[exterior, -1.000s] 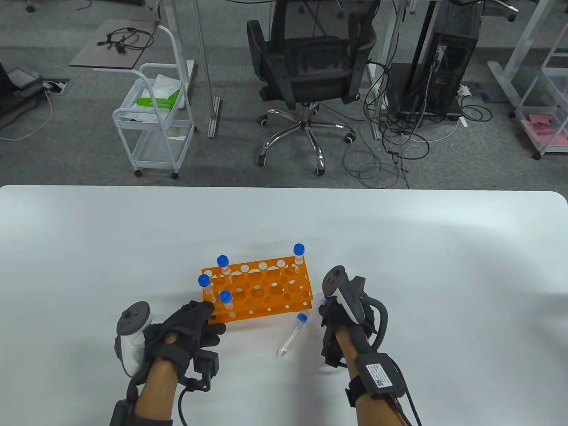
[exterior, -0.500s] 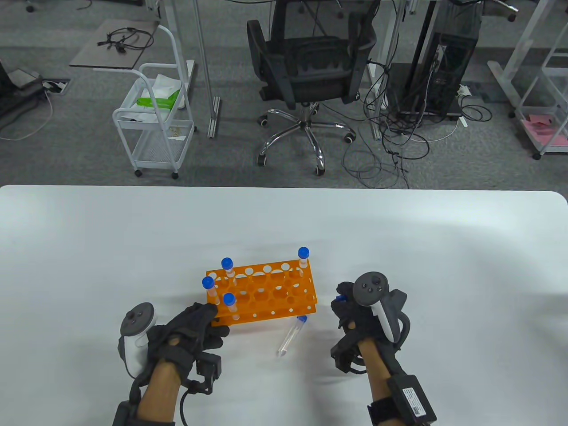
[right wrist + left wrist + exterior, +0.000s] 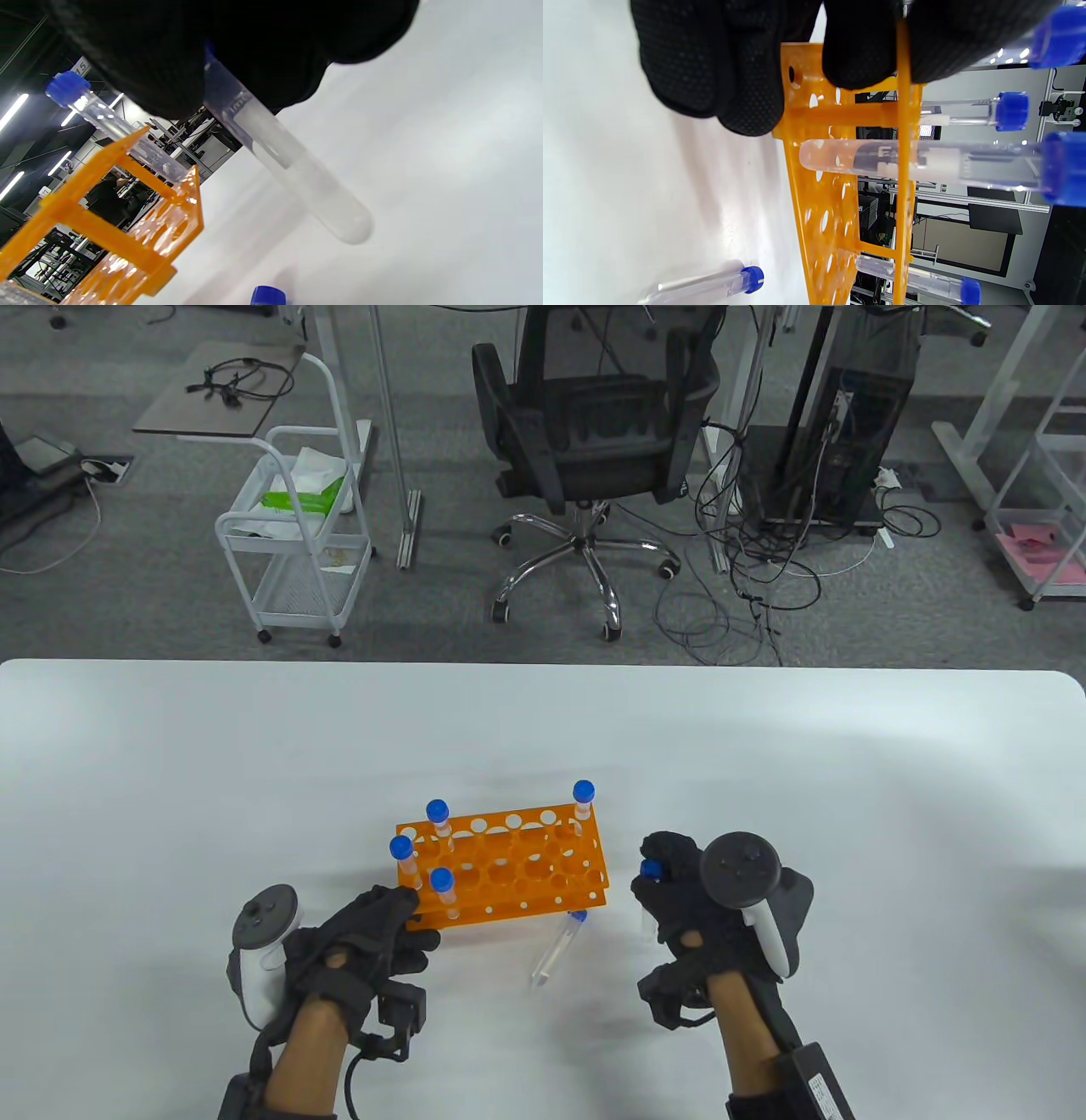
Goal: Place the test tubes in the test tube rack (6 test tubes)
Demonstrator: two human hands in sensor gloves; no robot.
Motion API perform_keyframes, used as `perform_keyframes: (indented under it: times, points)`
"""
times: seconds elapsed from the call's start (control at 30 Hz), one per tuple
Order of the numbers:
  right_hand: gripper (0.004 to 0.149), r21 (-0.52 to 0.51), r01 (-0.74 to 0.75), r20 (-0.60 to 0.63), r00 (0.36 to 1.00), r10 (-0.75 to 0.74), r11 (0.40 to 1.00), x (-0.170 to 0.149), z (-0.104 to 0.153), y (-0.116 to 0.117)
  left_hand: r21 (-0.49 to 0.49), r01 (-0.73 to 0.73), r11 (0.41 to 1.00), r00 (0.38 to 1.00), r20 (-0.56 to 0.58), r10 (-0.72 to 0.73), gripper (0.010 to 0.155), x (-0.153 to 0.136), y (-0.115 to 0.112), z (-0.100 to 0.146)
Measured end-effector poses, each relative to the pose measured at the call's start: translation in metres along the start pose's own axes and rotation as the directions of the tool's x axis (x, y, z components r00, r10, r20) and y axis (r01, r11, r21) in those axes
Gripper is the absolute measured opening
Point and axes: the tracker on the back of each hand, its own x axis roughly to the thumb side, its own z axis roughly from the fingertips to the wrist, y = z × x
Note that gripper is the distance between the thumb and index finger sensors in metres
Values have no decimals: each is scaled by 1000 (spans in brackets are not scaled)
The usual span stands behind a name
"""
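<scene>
**Fifth tube lifted, one left lying**

Tubes standing in the orange rack point(image 3: 502, 861) number four: three clustered at its left end and one at the far right corner point(image 3: 582, 800). A second ago the right hand point(image 3: 704, 899) was low on the worktop point(image 3: 848, 780) beside the lying tube; it has since drawn up and to the right, away from the rack's right end, and now holds a held tube point(image 3: 284, 165) off the surface. The right wrist view shows the gloved fingers wrapped around that tube's upper part, its rounded bottom hanging free above the worktop and tilted, not yet upright. In the table view only its blue cap point(image 3: 651, 870) peeks out of the fist.

The left hand point(image 3: 365, 937) has stayed put, fingers pressed on the rack's near left corner; the left wrist view shows a fingertip point(image 3: 859, 55) pinching the top plate's edge. The rack itself has slid slightly to the right over the last second.

A loose tube point(image 3: 558, 948) lies on the worktop just in front of the rack's right end, cap toward the rack.

By my reading, the pick-up of the fifth tube is done and the carry to an open hole comes next; the tube wants tipping upright before it goes down. With that one seated, only the lying tube would remain.
</scene>
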Motion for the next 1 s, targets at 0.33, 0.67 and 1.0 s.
perform_keyframes:
  times: [0.33,0.67,1.0]
  points:
    - [58,-52,95,93,992,-90,994,23,16,-20,-9,24,1000,1000,7,-24,41,1,-4,0]
    - [54,-103,115,192,977,-94,988,44,31,-22,-14,57,998,998,7,-57,42,0,-10,1]
    - [53,-117,167,242,961,-135,979,51,37,-24,-28,56,998,998,8,-56,41,0,-13,0]
